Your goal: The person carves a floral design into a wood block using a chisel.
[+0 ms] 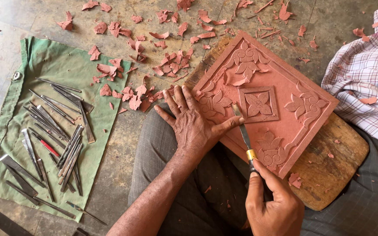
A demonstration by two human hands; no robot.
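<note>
A square reddish carved panel (285, 87) with leaf and flower relief lies tilted on a wooden board (329, 170) across my lap. My left hand (193, 122) presses flat on the panel's left corner, fingers spread, thumb stretched toward the blade. My right hand (274, 205) grips the handle of a chisel (243, 131) with a brass ferrule. Its blade points up, and the tip rests on the panel just left of the central flower square.
A green cloth (53, 65) on the floor at left carries several metal chisels and gravers (57, 140). Reddish shavings (171, 61) litter the concrete floor above the panel. A checked cloth (368, 83) lies at right.
</note>
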